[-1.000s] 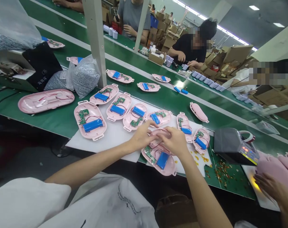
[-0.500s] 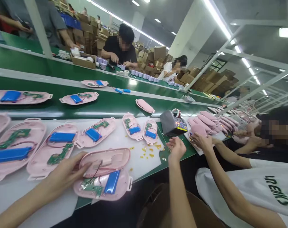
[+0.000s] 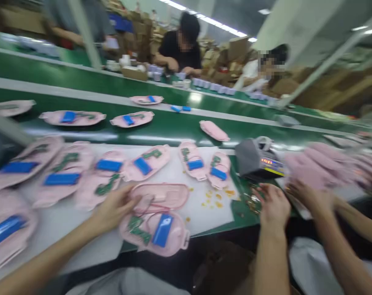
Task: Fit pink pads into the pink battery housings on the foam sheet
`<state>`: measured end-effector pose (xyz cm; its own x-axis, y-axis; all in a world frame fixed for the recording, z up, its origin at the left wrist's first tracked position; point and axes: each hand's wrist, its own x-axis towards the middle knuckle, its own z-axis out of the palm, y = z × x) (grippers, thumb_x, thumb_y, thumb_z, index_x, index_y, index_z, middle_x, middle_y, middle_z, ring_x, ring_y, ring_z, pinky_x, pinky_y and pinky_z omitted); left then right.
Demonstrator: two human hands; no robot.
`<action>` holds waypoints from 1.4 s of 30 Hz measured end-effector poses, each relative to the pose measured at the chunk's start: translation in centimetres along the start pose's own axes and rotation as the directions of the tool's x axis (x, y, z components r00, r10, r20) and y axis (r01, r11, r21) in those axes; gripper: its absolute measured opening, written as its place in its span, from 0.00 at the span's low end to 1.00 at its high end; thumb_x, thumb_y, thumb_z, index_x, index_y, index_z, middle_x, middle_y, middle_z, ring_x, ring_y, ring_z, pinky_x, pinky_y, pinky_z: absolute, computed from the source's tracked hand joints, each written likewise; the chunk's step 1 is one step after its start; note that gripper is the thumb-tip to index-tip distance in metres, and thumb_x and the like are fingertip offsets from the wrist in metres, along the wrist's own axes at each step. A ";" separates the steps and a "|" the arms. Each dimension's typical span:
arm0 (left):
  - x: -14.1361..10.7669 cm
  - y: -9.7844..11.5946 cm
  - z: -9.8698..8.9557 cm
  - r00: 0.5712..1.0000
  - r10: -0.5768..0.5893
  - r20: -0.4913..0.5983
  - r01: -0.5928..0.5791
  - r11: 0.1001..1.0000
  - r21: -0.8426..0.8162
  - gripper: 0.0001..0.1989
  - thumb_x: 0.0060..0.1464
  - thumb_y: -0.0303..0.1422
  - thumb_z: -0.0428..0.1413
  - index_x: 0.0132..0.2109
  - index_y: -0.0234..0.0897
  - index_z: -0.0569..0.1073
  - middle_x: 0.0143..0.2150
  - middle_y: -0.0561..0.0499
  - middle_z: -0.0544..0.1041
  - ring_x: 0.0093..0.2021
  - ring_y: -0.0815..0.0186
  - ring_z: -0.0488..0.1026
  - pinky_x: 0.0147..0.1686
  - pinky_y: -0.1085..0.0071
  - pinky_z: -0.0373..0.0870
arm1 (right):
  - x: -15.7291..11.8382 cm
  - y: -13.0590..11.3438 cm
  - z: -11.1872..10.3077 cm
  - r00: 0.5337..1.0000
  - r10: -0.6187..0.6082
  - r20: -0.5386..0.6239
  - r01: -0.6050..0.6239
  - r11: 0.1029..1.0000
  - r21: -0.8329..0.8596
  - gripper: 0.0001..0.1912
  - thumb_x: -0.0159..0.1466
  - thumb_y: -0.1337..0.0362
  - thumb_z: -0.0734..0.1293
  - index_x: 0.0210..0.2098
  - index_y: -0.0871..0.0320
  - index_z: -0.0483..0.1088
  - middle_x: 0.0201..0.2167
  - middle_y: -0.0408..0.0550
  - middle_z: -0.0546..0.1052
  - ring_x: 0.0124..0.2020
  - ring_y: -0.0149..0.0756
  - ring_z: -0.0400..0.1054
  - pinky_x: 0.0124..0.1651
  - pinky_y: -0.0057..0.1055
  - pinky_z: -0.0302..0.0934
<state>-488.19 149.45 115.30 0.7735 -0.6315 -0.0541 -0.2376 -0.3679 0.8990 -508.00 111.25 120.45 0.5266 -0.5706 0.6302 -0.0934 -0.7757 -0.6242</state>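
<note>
My left hand (image 3: pixel 120 207) is closed on the edge of a pink plastic shell half (image 3: pixel 164 194), thumb on its inner side. Just below it lies a matching pink shell half (image 3: pixel 180 233) holding a green circuit board (image 3: pixel 138 230) and a blue battery pack (image 3: pixel 163 230); thin wires run between the two halves. My right hand (image 3: pixel 273 205) is over the table's edge at the right, fingers curled together. It is beside a small heap of shiny metal bits (image 3: pixel 252 200), too blurred to name. Whatever its fingertips hold is hidden.
Several pink shells with boards and batteries (image 3: pixel 63 172) lie to the left and behind. Yellow scraps (image 3: pixel 218 200) dot the white sheet (image 3: pixel 201 217). A grey tape dispenser (image 3: pixel 255 159) stands right. A co-worker's hands (image 3: pixel 309 196) work close by, near stacked pink shells (image 3: pixel 321 164).
The view has swung left, so everything sits further right. My right hand has moved down to the shiny metal bits. My left hand still grips the pink shell half.
</note>
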 end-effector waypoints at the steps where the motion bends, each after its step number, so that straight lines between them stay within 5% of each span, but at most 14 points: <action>1: -0.1 0.1 0.0 1.000 0.003 0.030 -0.001 0.998 -0.071 0.16 0.56 0.42 0.55 0.46 0.37 0.74 0.37 0.50 0.79 0.35 0.60 0.75 0.35 0.70 0.73 | -1.0 -2.3 1.9 0.999 0.024 0.040 -0.027 0.997 0.079 0.17 0.70 0.55 0.60 0.30 0.57 0.69 0.26 0.47 0.72 0.27 0.32 0.69 0.33 0.32 0.68; 4: -0.3 -0.1 0.1 0.995 -0.015 0.100 0.045 0.951 -0.307 0.17 0.57 0.42 0.54 0.47 0.34 0.73 0.36 0.49 0.76 0.33 0.64 0.73 0.31 0.73 0.72 | -3.1 -10.7 8.4 0.912 -0.160 0.379 0.088 0.976 0.200 0.08 0.67 0.61 0.65 0.33 0.56 0.72 0.39 0.49 0.74 0.43 0.39 0.71 0.46 0.38 0.68; 8: -0.9 -0.8 0.4 0.996 0.000 0.092 0.044 0.878 -0.477 0.16 0.57 0.38 0.55 0.48 0.32 0.73 0.33 0.52 0.73 0.28 0.68 0.70 0.26 0.76 0.67 | -3.8 -17.6 15.9 0.440 -0.423 0.792 0.336 0.895 0.292 0.09 0.69 0.64 0.61 0.35 0.57 0.72 0.51 0.52 0.71 0.50 0.40 0.68 0.49 0.38 0.67; 11: -1.4 -1.1 0.4 0.998 0.050 0.048 -0.019 0.860 -0.509 0.13 0.57 0.34 0.54 0.46 0.32 0.73 0.36 0.49 0.75 0.33 0.67 0.72 0.30 0.75 0.69 | -3.8 -17.8 18.3 0.297 -0.364 0.883 0.371 0.896 0.244 0.10 0.69 0.64 0.61 0.34 0.57 0.71 0.51 0.52 0.70 0.51 0.41 0.67 0.49 0.39 0.67; 18: -1.8 -1.7 0.4 0.999 0.040 0.027 -0.018 0.827 -0.562 0.12 0.55 0.28 0.51 0.46 0.32 0.73 0.32 0.51 0.73 0.30 0.67 0.72 0.27 0.75 0.69 | -5.5 -17.8 19.0 0.348 -0.441 0.827 0.583 0.793 0.177 0.08 0.66 0.66 0.63 0.31 0.57 0.71 0.45 0.52 0.73 0.47 0.44 0.67 0.48 0.41 0.65; 21: -1.9 -2.2 0.8 0.999 0.025 -0.033 -0.038 0.861 -0.507 0.10 0.54 0.27 0.51 0.43 0.33 0.73 0.29 0.53 0.71 0.28 0.67 0.71 0.26 0.75 0.68 | -5.4 -18.2 19.6 0.478 -0.363 0.800 0.575 0.817 0.027 0.09 0.61 0.62 0.69 0.26 0.57 0.69 0.38 0.51 0.75 0.42 0.43 0.69 0.42 0.39 0.64; 24: -2.2 -2.4 1.0 0.998 -0.015 -0.059 -0.014 0.886 -0.463 0.11 0.54 0.26 0.50 0.44 0.34 0.72 0.33 0.52 0.74 0.29 0.66 0.72 0.28 0.73 0.70 | -3.8 -17.5 19.9 0.587 -0.115 0.802 0.365 0.921 -0.135 0.11 0.54 0.58 0.73 0.29 0.57 0.69 0.29 0.46 0.76 0.31 0.39 0.69 0.35 0.35 0.63; 26: -2.3 -2.3 1.0 0.996 -0.019 -0.093 -0.022 0.909 -0.416 0.14 0.54 0.25 0.50 0.48 0.34 0.71 0.39 0.49 0.76 0.35 0.64 0.74 0.33 0.70 0.72 | -2.6 -17.1 19.6 0.520 -0.021 0.854 0.215 0.971 -0.107 0.08 0.57 0.60 0.70 0.34 0.56 0.72 0.28 0.44 0.77 0.29 0.37 0.71 0.35 0.33 0.64; 28: -2.1 -2.2 0.9 0.994 0.027 -0.108 -0.067 0.923 -0.380 0.16 0.55 0.26 0.52 0.52 0.35 0.71 0.46 0.48 0.77 0.42 0.61 0.75 0.41 0.68 0.73 | -2.1 -17.1 18.6 0.497 -0.099 0.862 0.185 0.983 0.006 0.06 0.60 0.62 0.66 0.35 0.56 0.73 0.30 0.44 0.78 0.32 0.36 0.73 0.38 0.32 0.65; 32: -2.2 -1.9 0.0 0.975 0.220 0.021 -0.201 0.920 -0.336 0.11 0.62 0.35 0.53 0.45 0.34 0.75 0.38 0.48 0.79 0.39 0.61 0.77 0.44 0.67 0.72 | -5.1 -18.6 14.0 0.621 -0.463 0.632 0.538 0.839 0.085 0.08 0.65 0.66 0.63 0.30 0.57 0.71 0.27 0.45 0.75 0.29 0.32 0.69 0.34 0.28 0.60; 36: -3.6 -1.1 -2.6 0.794 0.491 0.359 -0.490 0.866 -0.101 0.19 0.58 0.23 0.47 0.54 0.35 0.72 0.59 0.40 0.73 0.64 0.53 0.65 0.63 0.54 0.62 | -11.2 -18.5 10.4 0.561 -0.525 0.640 0.661 0.749 0.035 0.03 0.62 0.70 0.65 0.36 0.57 0.69 0.33 0.49 0.74 0.35 0.37 0.68 0.39 0.32 0.61; 39: -3.0 0.4 -5.6 0.675 0.410 0.614 -0.592 0.797 0.119 0.36 0.48 0.25 0.58 0.65 0.36 0.63 0.72 0.36 0.51 0.73 0.45 0.42 0.69 0.44 0.44 | -14.3 -16.7 10.8 0.527 -0.307 0.793 0.572 0.818 -0.063 0.39 0.52 0.60 0.74 0.61 0.58 0.61 0.58 0.61 0.67 0.58 0.56 0.62 0.57 0.49 0.60; 41: 0.2 1.9 -7.5 0.687 0.333 0.646 -0.562 0.807 0.181 0.41 0.47 0.28 0.60 0.68 0.36 0.59 0.72 0.38 0.52 0.72 0.46 0.49 0.69 0.50 0.51 | -14.9 -15.6 11.4 0.467 -0.176 0.866 0.488 0.868 -0.086 0.52 0.47 0.57 0.76 0.67 0.58 0.54 0.60 0.62 0.65 0.59 0.59 0.60 0.59 0.53 0.57; 42: 2.7 2.7 -8.3 0.743 0.296 0.600 -0.519 0.821 0.238 0.38 0.49 0.29 0.59 0.68 0.38 0.60 0.72 0.43 0.55 0.70 0.50 0.55 0.68 0.56 0.55 | -14.7 -15.0 11.4 0.438 -0.146 0.887 0.444 0.893 -0.073 0.51 0.47 0.58 0.76 0.67 0.57 0.55 0.58 0.61 0.67 0.57 0.58 0.62 0.59 0.52 0.59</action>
<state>-481.81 152.42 121.18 0.1518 -0.9878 -0.0349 -0.7362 -0.1366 0.6628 -504.69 134.38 115.23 0.9938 0.1025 -0.0427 0.0891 -0.9657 -0.2437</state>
